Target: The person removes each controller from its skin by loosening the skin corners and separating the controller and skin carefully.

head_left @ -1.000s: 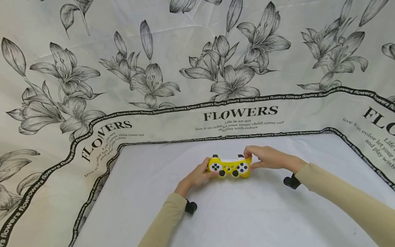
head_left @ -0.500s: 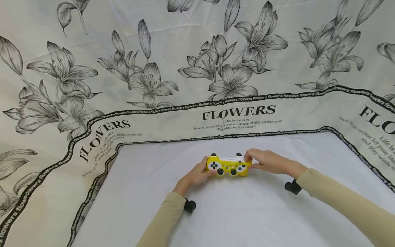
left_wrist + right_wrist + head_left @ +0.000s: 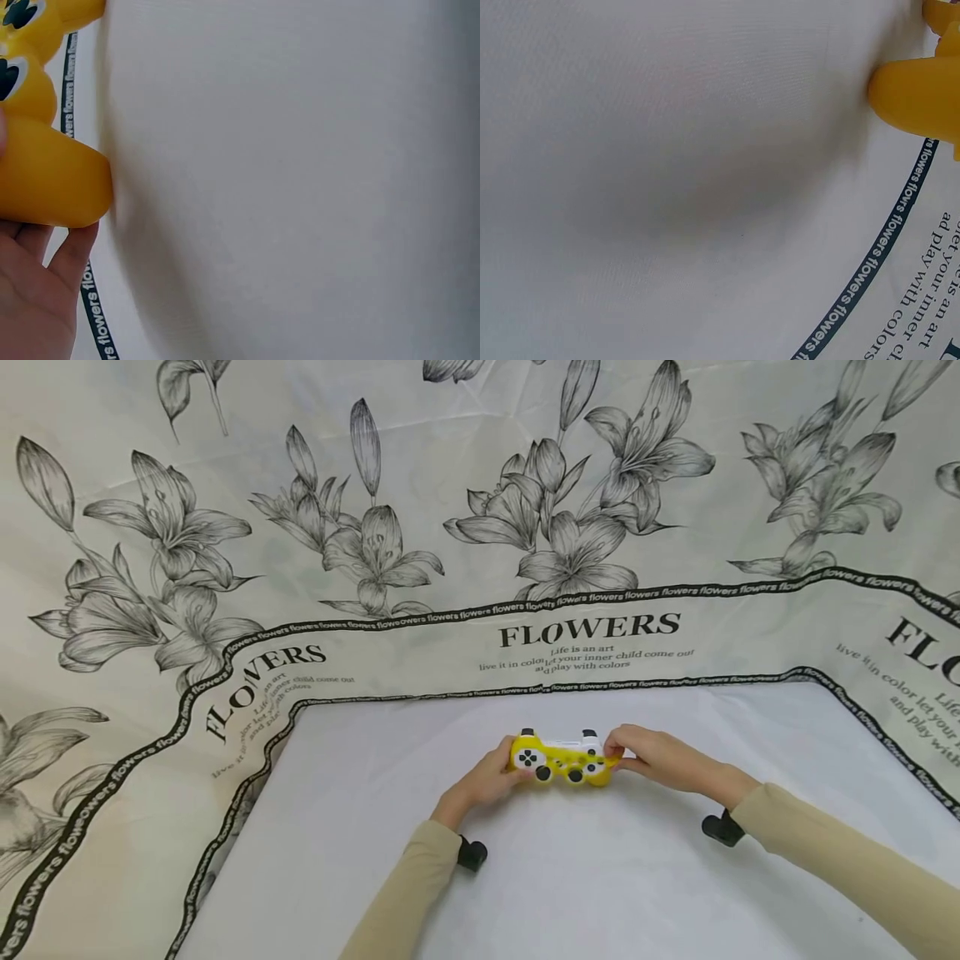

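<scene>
A white game controller (image 3: 592,741) with black sticks and buttons sits inside a yellow, soft-looking cover (image 3: 557,755) at the middle of the table. My left hand (image 3: 487,777) grips its left handle, thumb on the front. At the right end, my right hand (image 3: 654,762) pinches the cover's edge and pulls it outward; white shell shows bare at the upper right. In the left wrist view the covered handle (image 3: 56,180) rests against the fingers (image 3: 75,251). The right wrist view catches only a yellow handle (image 3: 915,97); the right hand is out of that view.
A white cloth (image 3: 585,877) covers the table. Behind it and along the sides hangs a flower-printed cloth (image 3: 480,535) with a black lettered border. A black device hangs under each wrist, the left one (image 3: 472,853) and the right one (image 3: 722,828).
The right hand has drawn the cover's right edge outward and slightly down, so more white shell shows at the upper right. The left hand keeps its grip. The head view has shifted slightly.
</scene>
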Demonstrator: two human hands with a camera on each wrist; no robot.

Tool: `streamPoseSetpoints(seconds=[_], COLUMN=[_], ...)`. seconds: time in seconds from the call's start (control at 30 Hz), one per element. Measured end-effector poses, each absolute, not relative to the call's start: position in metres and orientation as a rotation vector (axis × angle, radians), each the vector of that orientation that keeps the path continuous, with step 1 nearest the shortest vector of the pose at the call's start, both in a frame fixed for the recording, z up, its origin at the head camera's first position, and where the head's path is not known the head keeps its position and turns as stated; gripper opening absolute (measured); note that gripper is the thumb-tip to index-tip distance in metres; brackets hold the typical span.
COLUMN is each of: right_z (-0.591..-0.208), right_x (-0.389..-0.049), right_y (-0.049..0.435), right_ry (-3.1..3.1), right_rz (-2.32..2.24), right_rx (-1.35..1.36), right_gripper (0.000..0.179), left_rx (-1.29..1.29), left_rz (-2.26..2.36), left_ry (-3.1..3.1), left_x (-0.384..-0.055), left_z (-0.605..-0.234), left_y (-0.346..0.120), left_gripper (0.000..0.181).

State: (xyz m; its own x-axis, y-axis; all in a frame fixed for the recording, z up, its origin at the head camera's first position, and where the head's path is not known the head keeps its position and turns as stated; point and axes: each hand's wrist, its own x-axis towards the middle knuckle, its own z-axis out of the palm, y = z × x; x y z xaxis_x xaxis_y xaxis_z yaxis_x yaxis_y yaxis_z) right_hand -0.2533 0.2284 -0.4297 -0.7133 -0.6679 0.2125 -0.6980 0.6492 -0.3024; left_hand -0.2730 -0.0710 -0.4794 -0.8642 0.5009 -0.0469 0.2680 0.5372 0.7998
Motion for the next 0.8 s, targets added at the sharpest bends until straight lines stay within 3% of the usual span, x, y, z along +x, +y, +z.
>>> streamPoseSetpoints(seconds=[0.8], right_z=[-0.444], right_x=[-0.25], right_y=[0.232], right_ry=[-2.459], right_rz=[0.53], right_rx=[1.354], right_gripper=[0.03], left_rx=[0.612], left_rz=[1.196], left_ry=[2.506], left_x=[-0.277], left_z=[-0.474], left_y=[-0.071], left_gripper=[0.051])
